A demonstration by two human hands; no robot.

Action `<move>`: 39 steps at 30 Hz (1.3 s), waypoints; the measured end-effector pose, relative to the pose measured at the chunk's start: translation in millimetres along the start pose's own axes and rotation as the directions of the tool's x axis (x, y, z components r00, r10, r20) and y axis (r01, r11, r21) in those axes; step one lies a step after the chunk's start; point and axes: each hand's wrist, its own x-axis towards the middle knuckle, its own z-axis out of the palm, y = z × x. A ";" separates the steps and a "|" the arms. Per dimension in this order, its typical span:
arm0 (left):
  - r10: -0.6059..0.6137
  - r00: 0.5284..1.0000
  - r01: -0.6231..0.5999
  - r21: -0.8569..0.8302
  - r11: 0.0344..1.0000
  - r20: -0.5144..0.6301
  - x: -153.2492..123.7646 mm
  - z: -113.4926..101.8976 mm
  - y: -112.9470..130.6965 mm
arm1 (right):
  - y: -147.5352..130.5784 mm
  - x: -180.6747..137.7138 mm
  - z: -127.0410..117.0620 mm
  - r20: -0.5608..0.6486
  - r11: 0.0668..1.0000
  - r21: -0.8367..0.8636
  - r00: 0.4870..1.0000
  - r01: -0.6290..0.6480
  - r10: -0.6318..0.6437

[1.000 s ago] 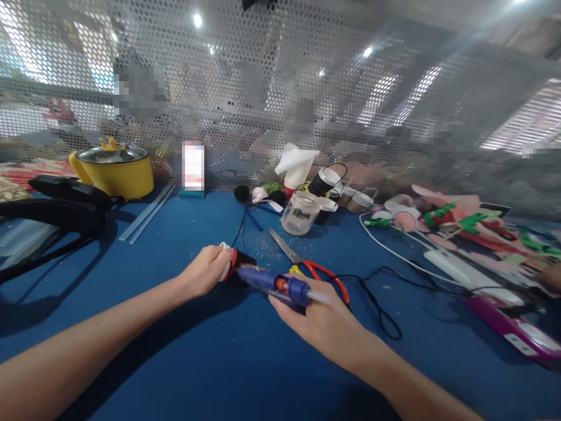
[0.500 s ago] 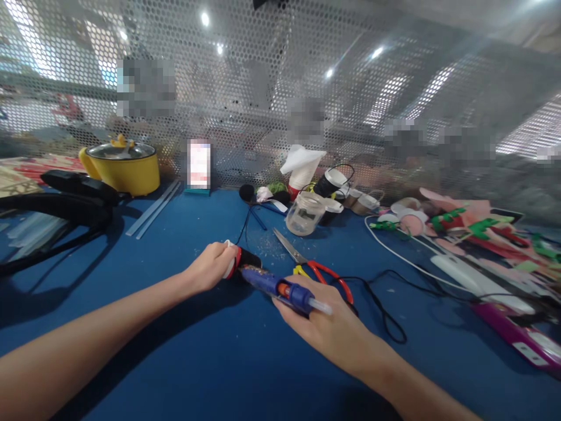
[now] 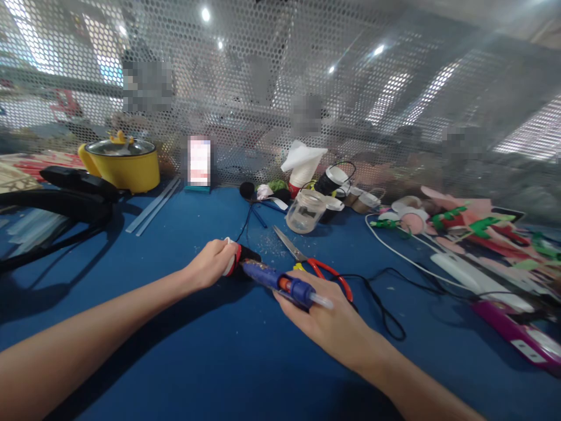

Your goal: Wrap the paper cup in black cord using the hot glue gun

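Left hand [image 3: 211, 264]: fingers gripping red-and-black cup [image 3: 249, 255], well in from the far edge of the tabletop [image 3: 197, 368]. Right hand [image 3: 339, 318]: fingers wrapped around hot glue gun [image 3: 265, 275], pointed at cup, contact unclear. I judge a gluing step; next move probably needs the cup steady.

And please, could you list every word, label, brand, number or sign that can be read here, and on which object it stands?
No text can be read in this view.
Small upright white-and-pink screen on a teal base: pixelated, unreadable.
Blue plastic glue gun in the right hand: no lettering can be made out.
Long purple power strip with white sockets: too blurred to tell.
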 end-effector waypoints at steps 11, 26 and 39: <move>0.026 1.000 -0.027 0.025 0.999 0.013 0.0 1.2 -1.8 | 1.2 1.6 -0.4 -0.041 1.000 -0.008 0.999 0.013 -0.013; 0.149 0.987 -0.155 0.114 0.981 0.062 -4.4 -0.9 -4.3 | 6.8 5.0 -5.3 -0.014 0.996 0.053 0.997 -0.070 0.071; 0.146 0.988 -0.150 0.100 0.984 0.051 -4.2 -0.2 -4.7 | 5.0 3.1 -7.4 0.005 0.997 0.034 0.998 -0.070 0.070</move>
